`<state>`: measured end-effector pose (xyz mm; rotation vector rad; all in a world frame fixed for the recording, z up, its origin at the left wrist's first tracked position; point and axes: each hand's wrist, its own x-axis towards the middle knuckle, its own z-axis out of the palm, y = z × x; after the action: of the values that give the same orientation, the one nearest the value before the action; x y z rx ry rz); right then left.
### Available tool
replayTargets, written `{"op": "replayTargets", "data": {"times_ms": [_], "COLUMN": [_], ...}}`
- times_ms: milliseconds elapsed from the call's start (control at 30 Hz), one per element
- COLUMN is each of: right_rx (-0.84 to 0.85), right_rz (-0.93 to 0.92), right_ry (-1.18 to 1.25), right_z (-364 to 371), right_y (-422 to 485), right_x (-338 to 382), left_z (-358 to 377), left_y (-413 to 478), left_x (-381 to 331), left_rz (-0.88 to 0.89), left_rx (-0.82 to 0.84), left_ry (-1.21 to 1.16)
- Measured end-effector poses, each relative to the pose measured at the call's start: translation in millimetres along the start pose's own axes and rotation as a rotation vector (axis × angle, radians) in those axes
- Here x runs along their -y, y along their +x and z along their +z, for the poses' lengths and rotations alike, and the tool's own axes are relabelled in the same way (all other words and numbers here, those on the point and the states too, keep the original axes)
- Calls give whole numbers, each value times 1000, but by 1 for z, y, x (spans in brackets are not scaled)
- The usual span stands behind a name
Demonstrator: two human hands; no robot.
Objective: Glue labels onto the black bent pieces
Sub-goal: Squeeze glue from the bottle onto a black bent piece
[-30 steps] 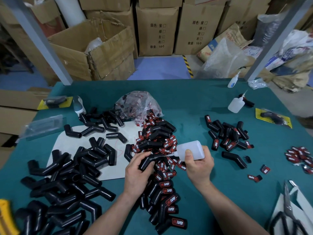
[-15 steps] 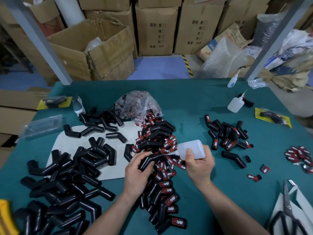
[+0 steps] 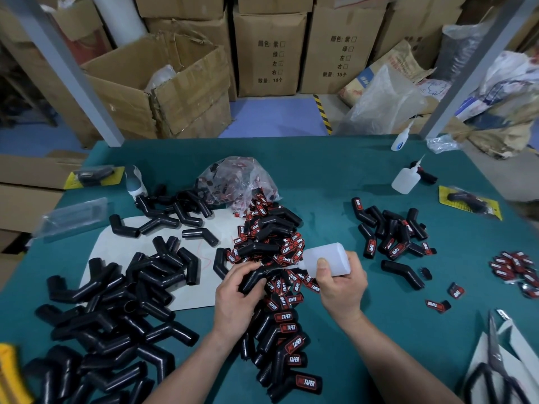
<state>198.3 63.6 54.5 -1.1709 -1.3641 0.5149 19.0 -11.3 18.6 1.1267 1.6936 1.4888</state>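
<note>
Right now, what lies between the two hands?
Head view: loose labels lie between left hand and right hand; the bottle points across them at the held piece.

Left hand [image 3: 236, 298]: back turned upward, fingers curled round a black bent piece [image 3: 254, 280]. Right hand [image 3: 341, 290]: just right of the left hand and apart from it, wrapped round a translucent glue bottle [image 3: 328, 256], thumb pressed flat on the bottle's near face. The bottle is tipped with its nozzle toward the piece in the left hand; contact cannot be confirmed. Both forearms are bare and converge from the lower edge: left forearm [image 3: 186, 365] angled up and right, right forearm [image 3: 405, 360] angled up and left.
</note>
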Motion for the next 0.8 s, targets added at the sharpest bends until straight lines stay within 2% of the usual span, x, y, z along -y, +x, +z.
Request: {"op": "replayTargets", "data": {"times_ms": [800], "right_rx": [13], "right_rz": [5], "right_ry": [27], "right_z": [0], "right_y": [2], "right_x": [5], "left_z": [1], "left_y": [2], "left_x": [5], "left_rz": [6], "left_rx": [28], "left_ry": [42]}}
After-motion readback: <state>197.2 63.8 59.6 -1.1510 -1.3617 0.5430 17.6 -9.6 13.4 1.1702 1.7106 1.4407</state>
